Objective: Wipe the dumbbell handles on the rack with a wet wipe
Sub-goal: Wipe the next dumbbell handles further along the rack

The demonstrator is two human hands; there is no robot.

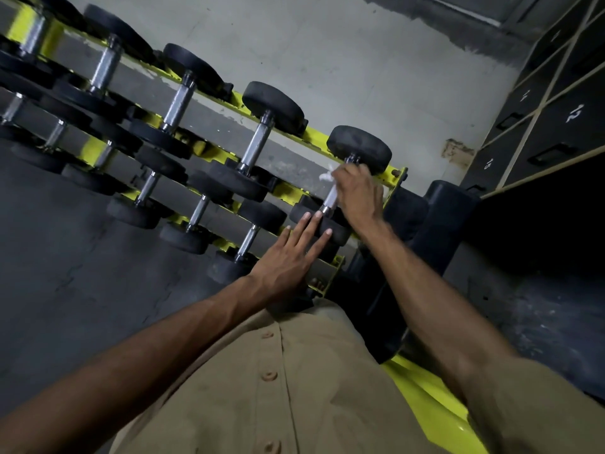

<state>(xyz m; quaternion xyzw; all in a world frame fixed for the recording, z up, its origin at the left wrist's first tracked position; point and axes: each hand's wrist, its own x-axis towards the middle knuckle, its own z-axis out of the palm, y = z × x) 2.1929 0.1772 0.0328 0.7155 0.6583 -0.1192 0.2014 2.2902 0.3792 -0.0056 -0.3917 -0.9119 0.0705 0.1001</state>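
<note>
Head view: rack (315,138) holds dumbbells (258,144); right hand (358,191) grips wipe (327,174) on handle (326,208).

Left grip (288,260) lies flat, fingers (306,229) straight toward 1 o'clock. Right grip (358,194), at 1 o'clock of it, curls round the wet wipe (327,175); both forearms bare.
</note>
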